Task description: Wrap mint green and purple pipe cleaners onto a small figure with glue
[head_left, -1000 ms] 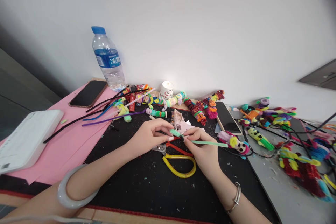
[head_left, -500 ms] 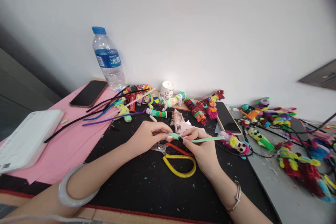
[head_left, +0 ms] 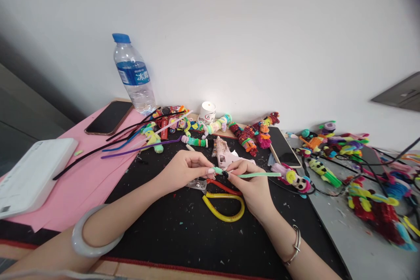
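Note:
A mint-green pipe cleaner [head_left: 260,175] is pinched between my two hands above the black mat. My left hand [head_left: 190,168] grips its coiled left end with thumb and fingertips. Close beside it, my right hand [head_left: 251,183] pinches the same piece, and a straight length sticks out to the right past the fingers. Below the hands lie scissors [head_left: 242,210] with yellow and red handles, partly hidden by my fingers. Just behind the hands is a pale pink glue gun [head_left: 231,158] with a crusted nozzle.
Loose black, blue, purple and pink pipe cleaners [head_left: 141,152] lie at the left on pink paper [head_left: 95,175], near a phone [head_left: 109,117], a white box [head_left: 36,175] and a water bottle [head_left: 134,78]. Colourful pipe-cleaner figures [head_left: 246,135] line the back. More figures [head_left: 374,210] and black cables crowd the right.
Both hands stay nearly in place, still pinching the green pipe cleaner. The fingers shift only slightly at the coiled end, and the view moves a little.

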Demonstrator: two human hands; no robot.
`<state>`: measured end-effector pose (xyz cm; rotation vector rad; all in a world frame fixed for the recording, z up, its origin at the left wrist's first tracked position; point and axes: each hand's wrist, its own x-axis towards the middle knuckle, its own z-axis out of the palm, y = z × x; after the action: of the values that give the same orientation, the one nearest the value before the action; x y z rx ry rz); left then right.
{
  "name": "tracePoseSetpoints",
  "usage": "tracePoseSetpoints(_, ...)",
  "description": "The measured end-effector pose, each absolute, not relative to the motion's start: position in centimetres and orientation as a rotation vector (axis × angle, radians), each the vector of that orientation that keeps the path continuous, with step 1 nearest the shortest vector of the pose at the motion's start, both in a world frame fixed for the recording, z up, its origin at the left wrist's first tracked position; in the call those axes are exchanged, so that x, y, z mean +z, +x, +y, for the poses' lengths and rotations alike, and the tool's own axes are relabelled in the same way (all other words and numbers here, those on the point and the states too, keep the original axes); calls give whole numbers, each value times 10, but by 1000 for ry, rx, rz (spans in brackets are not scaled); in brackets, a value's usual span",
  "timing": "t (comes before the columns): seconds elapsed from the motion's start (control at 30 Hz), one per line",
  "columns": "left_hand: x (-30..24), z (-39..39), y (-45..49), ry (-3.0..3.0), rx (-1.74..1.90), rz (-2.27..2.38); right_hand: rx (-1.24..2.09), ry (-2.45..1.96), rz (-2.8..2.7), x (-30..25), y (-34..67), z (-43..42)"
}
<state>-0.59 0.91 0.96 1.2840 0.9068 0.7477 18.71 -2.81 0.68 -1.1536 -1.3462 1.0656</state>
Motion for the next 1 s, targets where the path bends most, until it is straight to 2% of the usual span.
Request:
tracePoseSetpoints(0.7, 10, 10, -10, 1038, 757, 876, 1099, -1074, -1335, 2, 188, -27)
tracePoseSetpoints(1.0, 9, 14, -8, 919, 872, 920, 871, -1129, -1516, 3, 188, -28)
